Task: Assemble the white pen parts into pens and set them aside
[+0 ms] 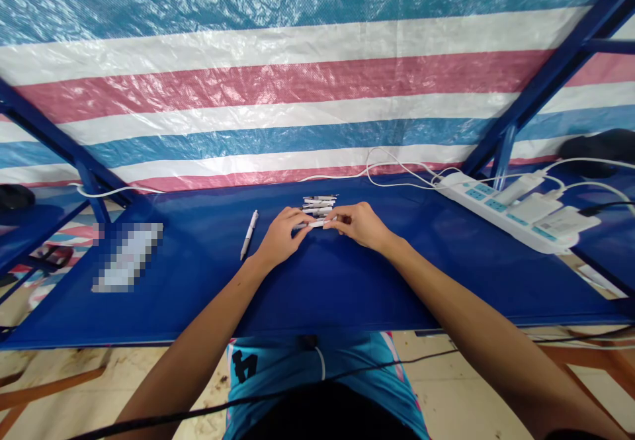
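Observation:
Both my hands meet at the middle of the blue table [327, 281]. My left hand [282, 233] and my right hand [361, 224] each pinch one end of a white pen [316, 223] held between them, fingers closed. Just beyond the hands lies a small pile of several white pens [319, 203]. One more white pen [249, 233] lies alone on the table, left of my left hand.
A white power strip [489, 205] with chargers plugged in and white cables [397, 172] sits at the back right. A striped tarp [278, 76] hangs behind the table. Blue frame bars [546, 76] slant at both sides. A dark object [14, 195] rests far left.

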Tool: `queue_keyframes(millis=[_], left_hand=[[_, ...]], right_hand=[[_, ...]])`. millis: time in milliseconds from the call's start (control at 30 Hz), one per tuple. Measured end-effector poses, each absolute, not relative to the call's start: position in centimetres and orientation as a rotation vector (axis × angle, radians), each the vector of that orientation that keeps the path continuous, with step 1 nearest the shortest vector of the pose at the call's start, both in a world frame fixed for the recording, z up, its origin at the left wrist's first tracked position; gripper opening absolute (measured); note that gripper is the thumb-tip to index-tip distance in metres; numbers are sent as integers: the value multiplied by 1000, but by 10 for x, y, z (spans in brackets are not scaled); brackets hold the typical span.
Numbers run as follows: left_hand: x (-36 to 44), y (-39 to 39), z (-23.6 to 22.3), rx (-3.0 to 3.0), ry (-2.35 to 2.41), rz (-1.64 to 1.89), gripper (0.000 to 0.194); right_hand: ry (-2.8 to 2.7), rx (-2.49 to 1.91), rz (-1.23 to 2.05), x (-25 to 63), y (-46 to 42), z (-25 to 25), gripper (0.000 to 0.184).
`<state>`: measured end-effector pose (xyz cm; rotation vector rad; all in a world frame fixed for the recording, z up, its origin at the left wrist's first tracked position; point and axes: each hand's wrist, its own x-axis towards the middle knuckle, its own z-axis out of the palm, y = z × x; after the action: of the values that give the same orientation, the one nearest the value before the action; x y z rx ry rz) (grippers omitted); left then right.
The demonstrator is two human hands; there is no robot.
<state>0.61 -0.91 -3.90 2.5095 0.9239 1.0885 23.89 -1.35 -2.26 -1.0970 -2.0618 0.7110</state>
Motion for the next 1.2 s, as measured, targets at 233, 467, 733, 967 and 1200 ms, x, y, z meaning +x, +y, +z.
queue_keyframes(millis=[233, 467, 733, 967, 1200], left_hand=[[7, -12, -36, 2477, 921, 1069, 20], [8, -13, -33, 2422, 974, 1098, 22], [7, -12, -33, 2353, 1039, 1161, 17], [7, -13, -30, 2310, 1068, 1191, 15], [7, -16, -25, 2261, 1079, 1207, 16]], right_hand=[[-2086, -1124, 705, 238, -16, -19, 45], [-2090, -1209, 532, 241, -19, -12, 50], [-2003, -1342, 420, 245, -15, -11, 30], [-1995, -1416, 387, 248, -12, -11, 20], [-2102, -1430, 410, 247, -11, -15, 15]])
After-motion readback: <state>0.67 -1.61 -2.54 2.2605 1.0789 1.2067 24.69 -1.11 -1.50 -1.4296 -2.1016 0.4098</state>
